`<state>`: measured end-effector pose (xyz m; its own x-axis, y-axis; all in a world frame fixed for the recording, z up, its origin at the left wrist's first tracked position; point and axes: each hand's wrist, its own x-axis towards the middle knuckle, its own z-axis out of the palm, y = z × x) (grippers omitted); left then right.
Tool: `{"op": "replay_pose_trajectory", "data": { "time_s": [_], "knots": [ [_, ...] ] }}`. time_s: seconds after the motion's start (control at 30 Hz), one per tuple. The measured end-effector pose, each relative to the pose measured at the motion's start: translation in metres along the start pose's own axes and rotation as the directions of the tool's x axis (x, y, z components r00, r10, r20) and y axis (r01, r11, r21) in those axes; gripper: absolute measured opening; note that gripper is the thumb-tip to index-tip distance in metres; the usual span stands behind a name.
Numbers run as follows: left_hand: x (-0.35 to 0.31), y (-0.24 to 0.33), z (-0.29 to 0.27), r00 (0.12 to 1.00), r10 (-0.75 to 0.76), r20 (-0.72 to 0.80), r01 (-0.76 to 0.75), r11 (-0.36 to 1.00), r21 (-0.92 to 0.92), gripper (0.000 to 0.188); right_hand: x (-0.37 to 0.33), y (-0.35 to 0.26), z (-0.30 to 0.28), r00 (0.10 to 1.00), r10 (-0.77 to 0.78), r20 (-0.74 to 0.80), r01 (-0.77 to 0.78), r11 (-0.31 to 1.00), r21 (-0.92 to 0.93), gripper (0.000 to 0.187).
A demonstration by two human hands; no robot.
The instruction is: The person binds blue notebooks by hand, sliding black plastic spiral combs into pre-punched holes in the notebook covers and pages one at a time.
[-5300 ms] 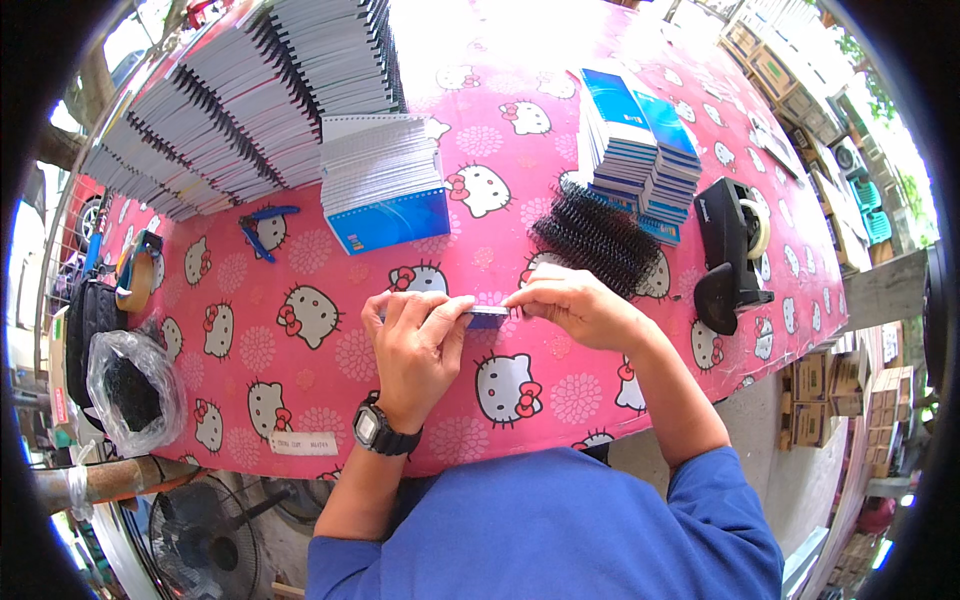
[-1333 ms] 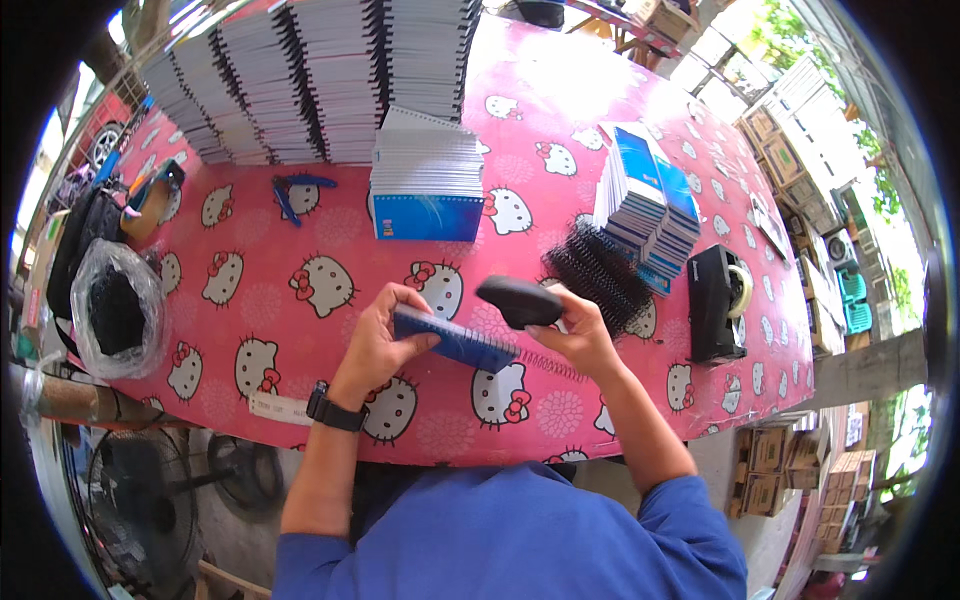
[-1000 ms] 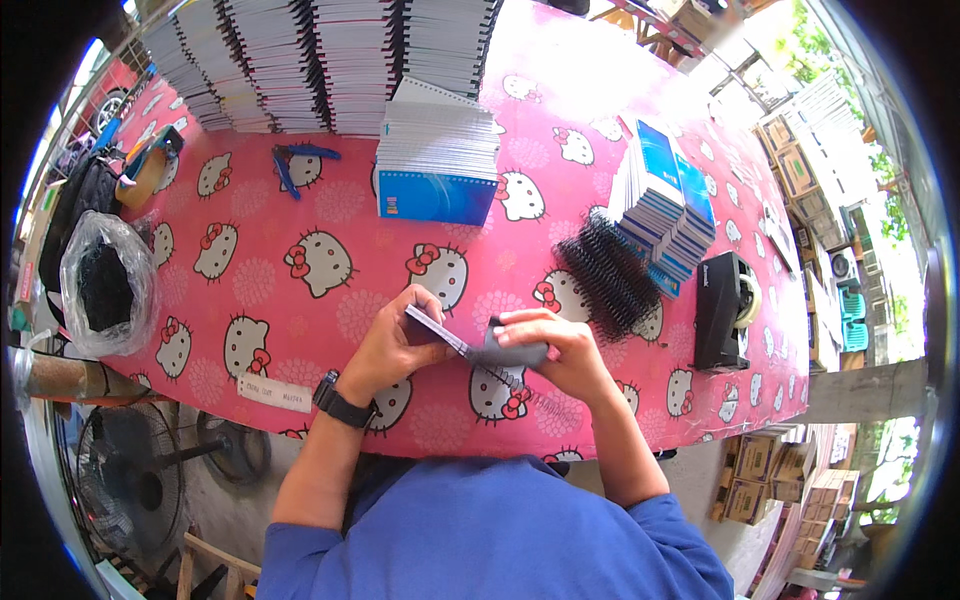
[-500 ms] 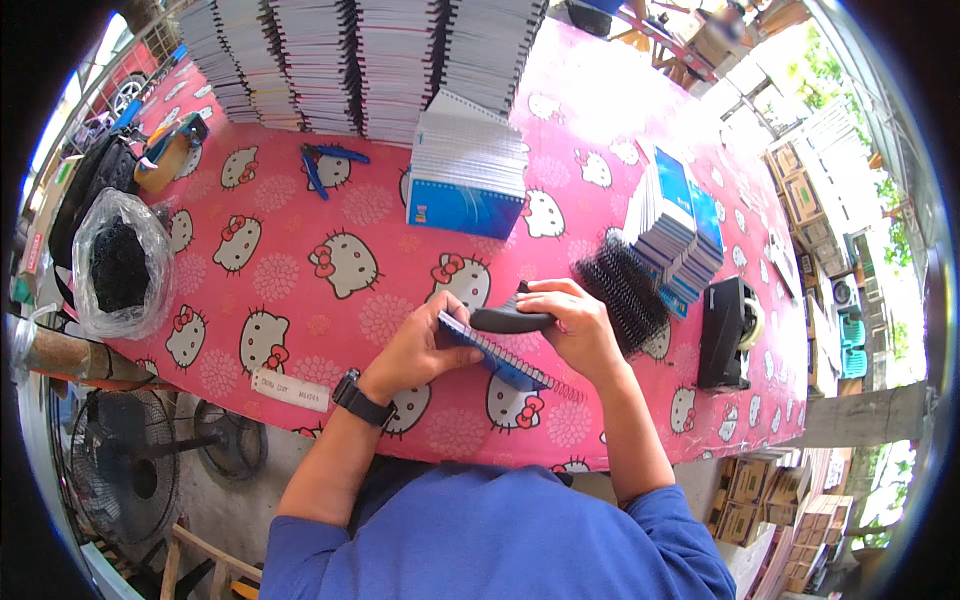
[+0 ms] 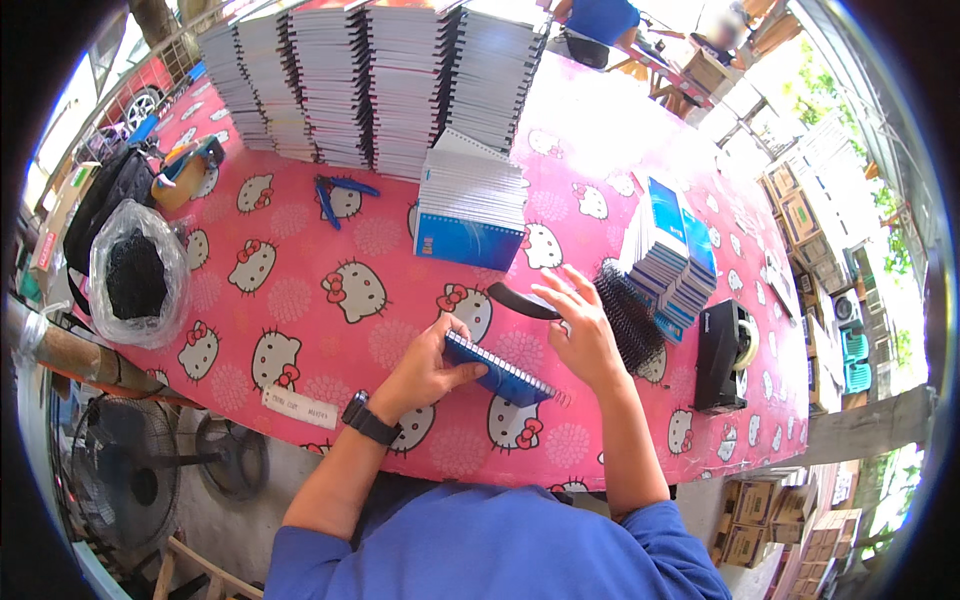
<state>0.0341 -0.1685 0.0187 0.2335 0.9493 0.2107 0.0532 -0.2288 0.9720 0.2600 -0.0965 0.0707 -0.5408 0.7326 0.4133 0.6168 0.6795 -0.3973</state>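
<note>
Head view: blue notebook (image 5: 512, 386) is gripped by left hand (image 5: 430, 368), centre frame. Black curved tool (image 5: 520, 302) is apparently held loosely by right hand (image 5: 580, 328), fingers spread. Coil (image 5: 563, 398) seems mid-threading; notebook to be kept steady, coil fed further.

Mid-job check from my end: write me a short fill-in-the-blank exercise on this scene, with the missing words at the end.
The grip holding the small notebook is the person's ____ one.
The body of the tape dispenser is coloured ____.
The handles of the pliers are coloured ____.
The background colour of the table cover is ____.
Missing words: left; black; blue; pink.
</note>
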Motion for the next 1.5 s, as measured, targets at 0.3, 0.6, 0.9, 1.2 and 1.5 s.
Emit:
{"op": "replay_pose_trajectory", "data": {
  "time_s": [0.3, 0.6, 0.9, 1.2, 1.5],
  "knots": [
    [0.003, 0.045, 0.013, 0.978, 0.032, -0.208, -0.038, 0.999, -0.023, 0.029, -0.005, -0.077, -0.006, 0.998, 0.065, -0.019, -0.045, 0.848, 0.529, 0.03],
    [-0.016, 0.047, 0.004, 0.973, 0.031, -0.23, -0.044, 0.998, -0.052, 0.024, 0.005, -0.087, 0.0, 0.993, -0.099, -0.062, 0.116, 0.881, 0.459, 0.024],
    [-0.053, 0.027, -0.057, 0.836, 0.004, -0.548, -0.033, 0.999, -0.042, 0.028, 0.057, -0.104, 0.022, 0.958, -0.283, 0.054, 0.236, 0.878, 0.418, 0.047],
    [-0.113, 0.019, -0.123, 0.49, 0.334, -0.805, 0.815, 0.15, 0.559, 0.065, 0.116, 0.02, 0.051, 0.955, -0.197, -0.222, 0.14, 0.959, -0.248, 0.013],
    [-0.013, 0.092, -0.002, 0.874, 0.474, -0.105, -0.058, 0.317, 0.946, 0.049, 0.034, -0.074, 0.004, 0.989, -0.138, 0.049, 0.129, 0.978, 0.161, 0.009]
  ]
}}
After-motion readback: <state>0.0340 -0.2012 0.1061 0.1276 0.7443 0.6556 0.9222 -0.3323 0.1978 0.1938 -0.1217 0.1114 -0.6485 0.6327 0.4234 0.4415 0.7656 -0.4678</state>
